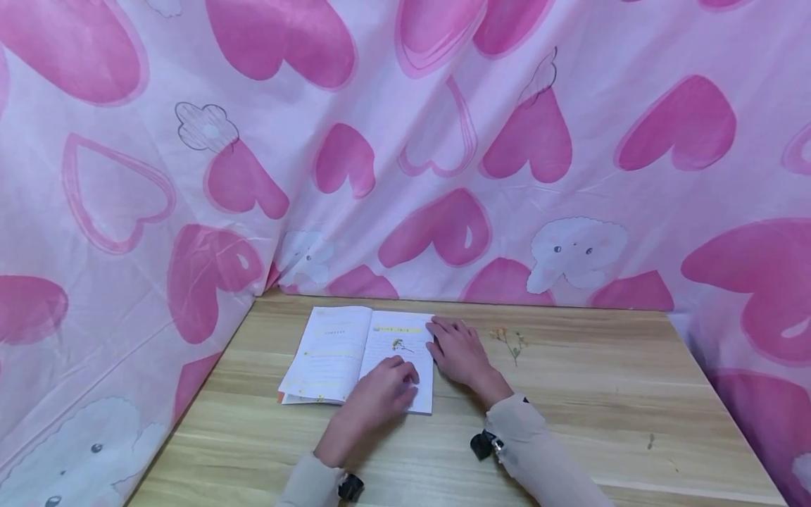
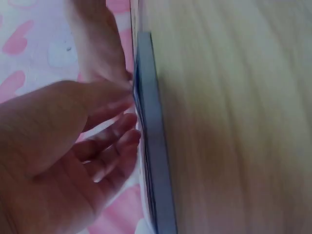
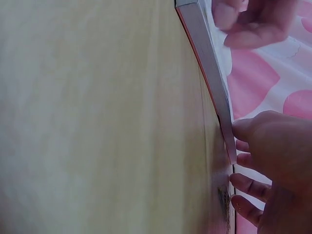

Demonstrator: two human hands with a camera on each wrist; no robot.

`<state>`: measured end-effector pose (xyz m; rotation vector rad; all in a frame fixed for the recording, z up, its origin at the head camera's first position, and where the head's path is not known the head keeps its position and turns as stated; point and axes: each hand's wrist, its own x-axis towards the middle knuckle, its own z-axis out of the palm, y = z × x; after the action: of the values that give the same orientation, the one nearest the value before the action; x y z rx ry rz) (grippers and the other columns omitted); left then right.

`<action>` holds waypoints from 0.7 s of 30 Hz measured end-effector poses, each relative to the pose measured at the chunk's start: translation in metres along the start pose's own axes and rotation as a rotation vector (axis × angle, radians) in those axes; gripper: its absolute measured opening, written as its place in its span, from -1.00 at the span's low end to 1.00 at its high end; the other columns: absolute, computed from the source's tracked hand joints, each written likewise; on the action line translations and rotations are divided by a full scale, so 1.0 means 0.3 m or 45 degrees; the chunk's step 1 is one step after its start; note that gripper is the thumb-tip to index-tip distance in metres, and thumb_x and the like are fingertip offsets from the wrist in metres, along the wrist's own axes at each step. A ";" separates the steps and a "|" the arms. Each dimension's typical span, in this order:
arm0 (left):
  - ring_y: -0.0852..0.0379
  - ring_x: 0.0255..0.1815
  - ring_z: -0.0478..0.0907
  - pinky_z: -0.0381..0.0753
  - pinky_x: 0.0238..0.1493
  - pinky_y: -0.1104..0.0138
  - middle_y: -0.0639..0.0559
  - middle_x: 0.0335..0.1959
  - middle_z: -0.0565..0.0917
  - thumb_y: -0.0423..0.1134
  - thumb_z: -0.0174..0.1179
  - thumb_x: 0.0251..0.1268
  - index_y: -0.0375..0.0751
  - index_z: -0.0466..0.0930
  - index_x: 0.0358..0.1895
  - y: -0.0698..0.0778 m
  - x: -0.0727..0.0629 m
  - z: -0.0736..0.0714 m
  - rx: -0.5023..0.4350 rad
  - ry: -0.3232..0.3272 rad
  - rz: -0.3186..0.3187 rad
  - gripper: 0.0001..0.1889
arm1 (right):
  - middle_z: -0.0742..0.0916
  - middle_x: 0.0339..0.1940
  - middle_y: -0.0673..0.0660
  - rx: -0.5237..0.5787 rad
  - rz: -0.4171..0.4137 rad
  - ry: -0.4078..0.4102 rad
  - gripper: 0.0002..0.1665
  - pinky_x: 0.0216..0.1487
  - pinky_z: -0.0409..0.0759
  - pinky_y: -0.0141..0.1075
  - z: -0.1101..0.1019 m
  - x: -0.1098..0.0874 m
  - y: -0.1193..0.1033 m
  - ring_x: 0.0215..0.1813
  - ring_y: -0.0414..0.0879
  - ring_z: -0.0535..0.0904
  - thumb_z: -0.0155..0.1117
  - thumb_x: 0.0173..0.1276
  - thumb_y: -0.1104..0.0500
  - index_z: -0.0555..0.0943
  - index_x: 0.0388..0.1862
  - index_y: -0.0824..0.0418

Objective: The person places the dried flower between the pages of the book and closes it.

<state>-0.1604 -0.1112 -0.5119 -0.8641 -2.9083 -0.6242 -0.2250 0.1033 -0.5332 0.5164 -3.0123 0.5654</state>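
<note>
An open book (image 1: 326,352) with printed white pages lies on the wooden table. On its right page is a small yellow flower sprig (image 1: 400,345); whether it is real or printed I cannot tell. My left hand (image 1: 380,391) is over the lower part of that page, fingers loosely bent, with nothing visible in them. At the page's right edge rests my right hand (image 1: 464,354), its fingers spread and fairly straight. The right wrist view shows the right thumb against the corner of the book (image 3: 209,68). Another dried flower sprig (image 1: 509,343) lies right of that hand.
A pink cloth (image 1: 431,162) with hearts hangs behind and beside the table (image 1: 589,394). Small plant bits (image 1: 650,441) lie on the right part of the tabletop. Each wrist carries a small black device (image 1: 484,445).
</note>
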 end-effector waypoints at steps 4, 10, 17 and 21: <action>0.12 -0.05 0.55 0.65 0.01 0.23 0.13 -0.10 0.61 0.17 0.52 0.30 0.05 0.64 0.03 0.020 -0.002 0.018 -0.024 -0.089 -0.035 -0.58 | 0.50 0.68 0.12 0.009 0.008 -0.006 -0.38 0.50 0.43 0.25 0.005 0.001 0.002 0.59 0.23 0.44 0.19 0.70 -0.09 0.47 0.63 0.04; 0.13 -0.10 0.49 0.60 -0.03 0.24 0.15 -0.15 0.56 0.23 0.57 0.20 0.06 0.58 0.05 0.014 0.002 0.033 -0.034 -0.113 -0.039 -0.47 | 0.50 0.67 0.12 0.021 0.006 0.005 -0.39 0.48 0.43 0.26 0.007 -0.002 0.001 0.58 0.23 0.44 0.20 0.70 -0.08 0.48 0.62 0.03; 0.17 -0.07 0.48 0.58 0.00 0.28 0.15 -0.08 0.56 0.15 0.46 0.38 0.17 0.54 0.46 0.009 0.005 0.030 -0.027 -0.144 -0.034 -0.37 | 0.50 0.68 0.13 0.033 -0.002 0.013 -0.38 0.49 0.42 0.27 0.006 -0.006 0.001 0.58 0.22 0.44 0.21 0.69 -0.06 0.48 0.63 0.05; 0.22 -0.16 0.39 0.47 -0.10 0.36 0.17 -0.11 0.50 0.12 0.42 0.45 0.35 0.47 0.57 0.009 0.010 0.025 -0.036 -0.186 -0.032 -0.35 | 0.49 0.69 0.14 0.049 -0.004 0.012 -0.38 0.49 0.41 0.28 0.001 -0.009 0.002 0.58 0.23 0.43 0.23 0.69 -0.06 0.48 0.63 0.05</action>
<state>-0.1611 -0.1047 -0.5172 -0.9150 -3.0519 -0.6307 -0.2225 0.1045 -0.5340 0.5193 -2.9967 0.6246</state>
